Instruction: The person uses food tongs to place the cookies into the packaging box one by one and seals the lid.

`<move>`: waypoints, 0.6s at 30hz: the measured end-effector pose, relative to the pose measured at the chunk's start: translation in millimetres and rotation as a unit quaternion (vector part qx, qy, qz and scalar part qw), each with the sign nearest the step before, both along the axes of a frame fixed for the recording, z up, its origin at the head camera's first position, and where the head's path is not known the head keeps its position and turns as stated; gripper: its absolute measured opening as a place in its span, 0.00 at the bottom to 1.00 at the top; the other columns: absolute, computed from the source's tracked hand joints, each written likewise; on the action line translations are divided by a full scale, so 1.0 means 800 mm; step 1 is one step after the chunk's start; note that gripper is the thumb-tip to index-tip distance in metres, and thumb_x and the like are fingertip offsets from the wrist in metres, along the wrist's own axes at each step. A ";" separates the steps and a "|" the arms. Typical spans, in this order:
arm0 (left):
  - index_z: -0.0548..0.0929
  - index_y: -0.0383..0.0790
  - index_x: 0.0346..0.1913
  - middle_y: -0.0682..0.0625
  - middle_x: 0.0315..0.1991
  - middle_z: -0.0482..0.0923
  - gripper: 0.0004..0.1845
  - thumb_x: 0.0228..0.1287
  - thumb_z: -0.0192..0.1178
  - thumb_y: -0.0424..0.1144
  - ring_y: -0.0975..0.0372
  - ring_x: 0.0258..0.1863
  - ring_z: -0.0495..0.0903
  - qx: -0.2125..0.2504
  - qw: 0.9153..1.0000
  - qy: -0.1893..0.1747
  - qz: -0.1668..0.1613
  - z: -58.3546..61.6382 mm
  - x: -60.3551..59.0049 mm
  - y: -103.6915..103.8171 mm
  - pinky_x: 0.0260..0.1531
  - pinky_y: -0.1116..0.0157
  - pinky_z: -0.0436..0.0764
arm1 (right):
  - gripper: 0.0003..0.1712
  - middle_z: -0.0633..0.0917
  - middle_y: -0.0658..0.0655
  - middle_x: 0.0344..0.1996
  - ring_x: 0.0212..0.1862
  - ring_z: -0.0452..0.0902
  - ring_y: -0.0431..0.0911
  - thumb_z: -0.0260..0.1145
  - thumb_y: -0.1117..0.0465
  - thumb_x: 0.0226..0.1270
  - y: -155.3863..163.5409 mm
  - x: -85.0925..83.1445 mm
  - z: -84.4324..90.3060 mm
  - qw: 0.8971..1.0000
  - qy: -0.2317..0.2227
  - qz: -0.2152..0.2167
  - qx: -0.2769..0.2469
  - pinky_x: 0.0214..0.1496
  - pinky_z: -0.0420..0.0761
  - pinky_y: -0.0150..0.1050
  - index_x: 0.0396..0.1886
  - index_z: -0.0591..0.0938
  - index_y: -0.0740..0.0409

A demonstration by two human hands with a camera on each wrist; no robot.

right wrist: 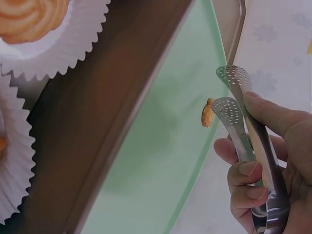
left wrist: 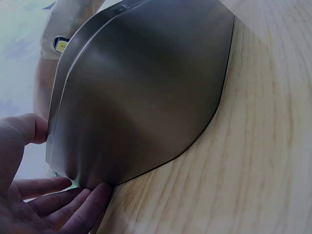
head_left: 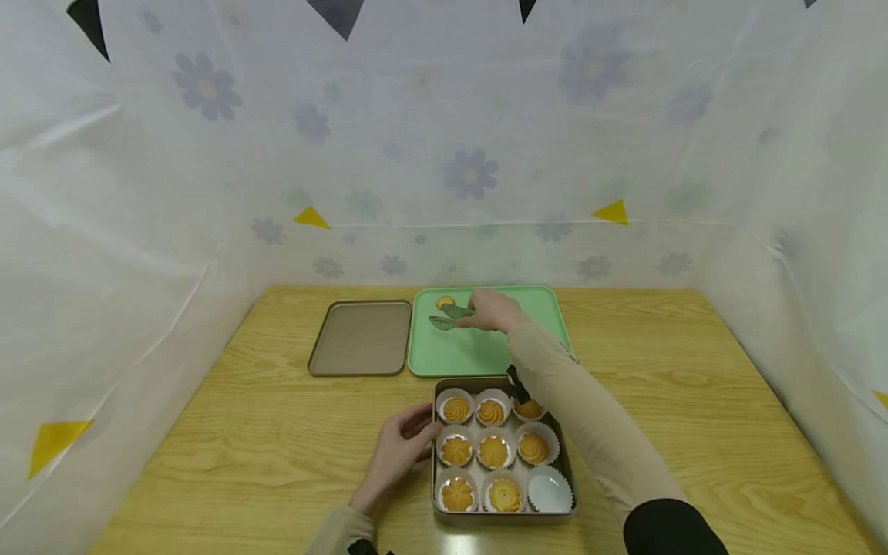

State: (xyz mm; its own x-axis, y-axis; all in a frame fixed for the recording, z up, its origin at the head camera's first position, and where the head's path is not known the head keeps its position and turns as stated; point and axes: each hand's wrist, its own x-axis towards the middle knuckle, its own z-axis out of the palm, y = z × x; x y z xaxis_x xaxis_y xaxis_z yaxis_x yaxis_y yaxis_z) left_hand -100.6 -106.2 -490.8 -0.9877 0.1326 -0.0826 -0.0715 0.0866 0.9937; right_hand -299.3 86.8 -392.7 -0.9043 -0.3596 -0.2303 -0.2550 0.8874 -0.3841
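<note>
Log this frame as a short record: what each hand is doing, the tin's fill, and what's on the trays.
right hand: holds tongs, tips beside the cookie, not gripping it
left hand: touches the tin at its left wall
tin: eight cookies in paper cups, one empty cup
green tray: one cookie
brown tray: no cookies

Brown tray [head_left: 361, 338] left of the green one, wooden table [head_left: 264, 447], floral plastic sheeting [head_left: 472, 154] behind

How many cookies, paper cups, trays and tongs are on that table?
Cookies: 9, eight in the tin and one on the green tray
Paper cups: 9, one empty
Trays: 2, green and brown
Tins: 1
Tongs: 1
Total: 22
</note>
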 end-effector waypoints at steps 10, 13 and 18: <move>0.71 0.23 0.67 0.26 0.64 0.74 0.29 0.70 0.62 0.38 0.42 0.61 0.80 -0.001 1.000 0.003 0.002 -0.002 0.000 0.000 0.48 0.57 0.90 | 0.21 0.67 0.47 0.12 0.18 0.64 0.40 0.67 0.46 0.70 -0.001 -0.001 -0.003 1.000 0.002 0.001 0.009 0.20 0.67 0.34 0.23 0.80 0.56; 0.71 0.23 0.67 0.26 0.64 0.75 0.29 0.70 0.61 0.38 0.42 0.61 0.80 0.000 1.000 0.004 0.002 -0.002 0.000 0.000 0.48 0.57 0.90 | 0.22 0.70 0.47 0.14 0.19 0.65 0.40 0.66 0.45 0.70 -0.001 -0.001 -0.002 1.000 0.002 0.002 0.011 0.20 0.67 0.34 0.35 0.86 0.62; 0.71 0.23 0.67 0.26 0.63 0.75 0.28 0.70 0.61 0.37 0.43 0.61 0.80 -0.001 1.000 0.006 0.003 -0.002 -0.001 -0.001 0.49 0.57 0.90 | 0.21 0.68 0.48 0.14 0.19 0.63 0.40 0.66 0.45 0.70 -0.001 0.000 -0.001 1.000 0.000 0.000 0.008 0.20 0.67 0.34 0.29 0.84 0.59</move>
